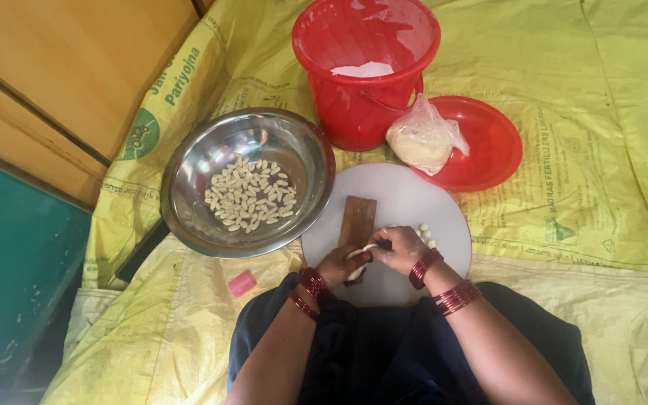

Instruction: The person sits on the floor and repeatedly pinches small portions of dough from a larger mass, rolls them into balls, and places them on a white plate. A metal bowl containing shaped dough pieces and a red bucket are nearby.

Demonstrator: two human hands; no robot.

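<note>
At the far left there is a teal surface [16, 277] and above it a wooden panel [76, 67], both beside a yellow printed sheet [601, 150] that covers the floor. On this sheet stands a steel bowl [189, 161] with many small pale dough pieces [249, 195] inside. A small pink object [241, 283] lies on the sheet just below the bowl. To the right is a round white board [414, 202], and on it rests a brown grooved wooden block [358, 219]. The left hand [343, 262] is closed around the lower end of a thin dough strip [358, 255], near the bottom of the block. The right hand [403, 247] pinches the other end of the strip with its fingers curled. A few cut dough bits [427, 234] lie just beside the right hand. Behind the board stands a red bucket [361, 105], and further right a red plate [489, 142] holds a dough lump in a clear plastic bag [423, 139].
</note>
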